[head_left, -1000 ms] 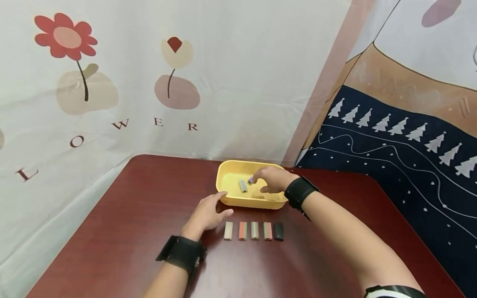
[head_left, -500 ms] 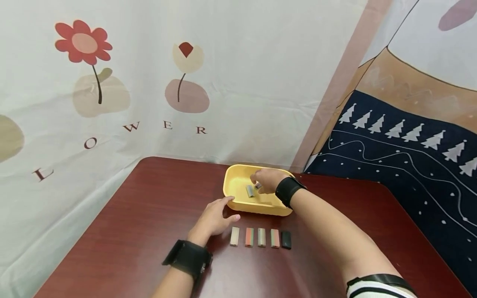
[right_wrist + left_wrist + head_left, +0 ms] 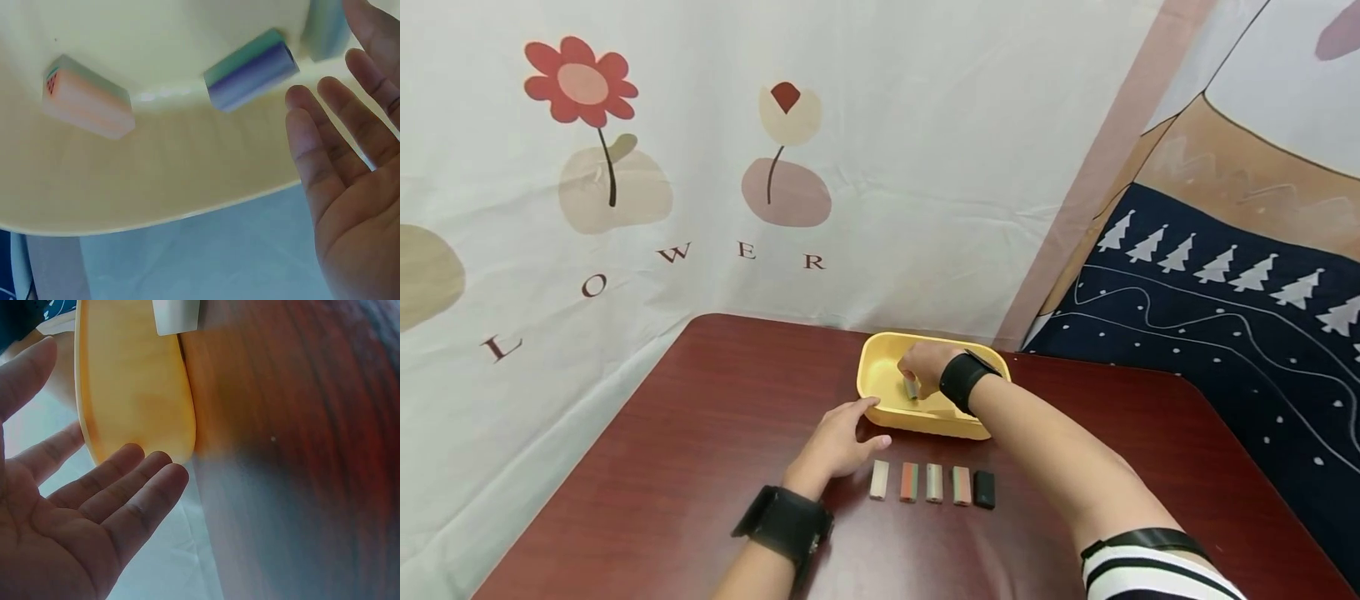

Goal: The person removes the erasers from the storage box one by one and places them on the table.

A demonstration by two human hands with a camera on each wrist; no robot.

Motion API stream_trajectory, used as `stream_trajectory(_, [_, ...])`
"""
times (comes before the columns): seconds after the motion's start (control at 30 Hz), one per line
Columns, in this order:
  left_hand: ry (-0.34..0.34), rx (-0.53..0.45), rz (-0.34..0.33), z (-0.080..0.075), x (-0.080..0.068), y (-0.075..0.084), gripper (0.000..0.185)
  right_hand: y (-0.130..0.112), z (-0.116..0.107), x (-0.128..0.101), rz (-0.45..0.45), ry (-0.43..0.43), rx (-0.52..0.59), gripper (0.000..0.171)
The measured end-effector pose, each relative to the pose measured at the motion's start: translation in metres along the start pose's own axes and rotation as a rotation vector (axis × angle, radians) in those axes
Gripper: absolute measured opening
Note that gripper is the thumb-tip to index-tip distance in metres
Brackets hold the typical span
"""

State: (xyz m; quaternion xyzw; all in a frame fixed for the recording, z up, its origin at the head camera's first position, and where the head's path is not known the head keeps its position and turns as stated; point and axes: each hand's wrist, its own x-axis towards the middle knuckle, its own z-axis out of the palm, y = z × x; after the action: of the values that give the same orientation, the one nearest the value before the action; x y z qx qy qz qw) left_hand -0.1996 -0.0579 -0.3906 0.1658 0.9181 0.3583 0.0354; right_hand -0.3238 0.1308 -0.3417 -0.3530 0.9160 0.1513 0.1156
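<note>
Five small tiles (image 3: 932, 483) sit in a row at the near side of the dark red bench (image 3: 700, 433). Just beyond them, the left hand (image 3: 838, 442) rests with released fingers (image 3: 134, 487) touching the near wall of the yellow tub (image 3: 880, 367). Farther in, the right hand (image 3: 925, 367) reaches down among loose tiles (image 3: 250, 69) on the tub floor, fingers released and gripping nothing. A clean pinch across one tile's long sides, tub braced, would likely serve best.

A home-like corner rigged for recording, my dark red bench (image 3: 700, 433) pushed against hung cloth backdrops, a flower-printed sheet (image 3: 700, 167), a tree-patterned navy blanket (image 3: 1210, 333) beside it
</note>
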Motion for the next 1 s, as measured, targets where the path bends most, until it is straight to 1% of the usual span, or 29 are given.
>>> stream_trajectory(0.07, [-0.003,-0.003,0.003,0.001,0.0,0.001,0.06,0.0,0.002,0.001,0.002,-0.025,-0.029,0.027])
stream_trajectory(0.17, [-0.001,-0.009,0.006,0.001,0.0,0.002,0.06,0.001,0.004,0.003,0.001,-0.04,-0.03,0.027])
stream_trajectory(0.3, [0.007,-0.016,0.008,-0.001,0.001,0.004,0.06,0.002,0.005,0.004,-0.018,-0.013,-0.017,0.027])
stream_trajectory(0.5, [0.013,-0.005,0.011,-0.003,0.002,0.005,0.06,0.002,0.007,0.004,-0.024,0.029,-0.038,0.027])
stream_trajectory(0.77, [0.015,-0.002,0.012,-0.003,0.002,0.005,0.059,0.0,0.011,0.001,-0.019,0.049,-0.004,0.025])
stream_trajectory(1.0, [0.009,-0.006,0.001,-0.001,0.001,0.002,0.059,0.001,0.014,0.006,-0.026,0.061,-0.014,0.026])
